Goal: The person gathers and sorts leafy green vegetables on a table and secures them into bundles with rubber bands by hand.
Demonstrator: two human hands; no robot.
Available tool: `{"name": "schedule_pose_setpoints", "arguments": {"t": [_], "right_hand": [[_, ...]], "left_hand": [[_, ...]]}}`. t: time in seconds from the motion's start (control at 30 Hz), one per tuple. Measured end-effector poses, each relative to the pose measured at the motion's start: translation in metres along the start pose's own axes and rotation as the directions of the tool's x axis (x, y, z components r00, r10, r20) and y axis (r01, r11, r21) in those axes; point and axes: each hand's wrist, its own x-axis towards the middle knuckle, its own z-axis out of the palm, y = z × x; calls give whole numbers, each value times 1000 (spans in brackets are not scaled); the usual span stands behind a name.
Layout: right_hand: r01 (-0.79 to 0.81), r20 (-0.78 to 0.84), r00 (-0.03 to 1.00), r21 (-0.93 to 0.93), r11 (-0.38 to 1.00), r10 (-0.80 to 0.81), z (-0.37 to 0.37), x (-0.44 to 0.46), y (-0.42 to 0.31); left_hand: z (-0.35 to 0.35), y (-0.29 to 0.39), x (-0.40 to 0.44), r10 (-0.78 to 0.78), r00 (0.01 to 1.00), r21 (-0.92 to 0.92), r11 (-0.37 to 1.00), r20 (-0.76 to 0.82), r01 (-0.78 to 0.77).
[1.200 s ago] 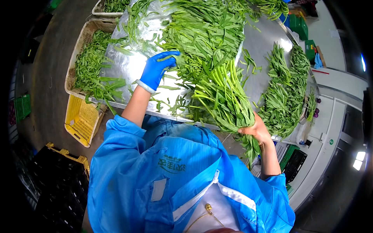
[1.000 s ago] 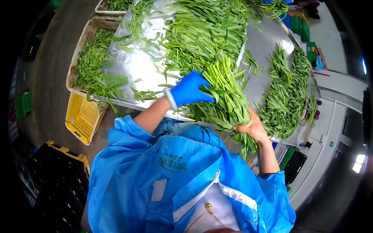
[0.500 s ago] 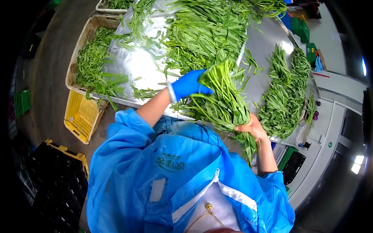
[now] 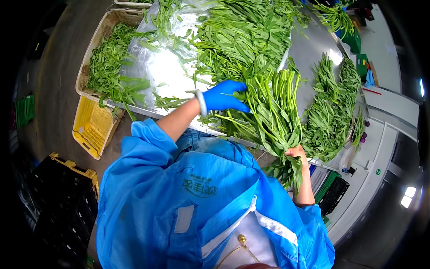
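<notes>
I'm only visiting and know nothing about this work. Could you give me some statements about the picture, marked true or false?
1. The blue-gloved left hand is spread open. True.
2. The bare right hand is empty. False: it grips a bunch of long-stemmed leafy greens.
3. The rectangular yellow plastic crate stands on the shiny grey metal table. False: it sits lower, off the table.
4. Loose green leaves lie in the beige plastic crate. True.
5. The person's long-sleeved blue jacket bears no lettering. False: green lettering shows on it.
</notes>
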Motion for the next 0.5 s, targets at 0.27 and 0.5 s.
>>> {"name": "schedule_pose_setpoints", "arguments": {"t": [0.27, 0.5], "right_hand": [[-7, -35, 999, -3, 1000, 7, -28, -3, 30], [-46, -42, 998, -45, 998, 44, -22, -6, 28]], "left_hand": [[-87, -67, -1, -374, 848, -702, 712, -376, 3], [12, 19, 0, 69, 980, -820, 561, 186, 116]]}}
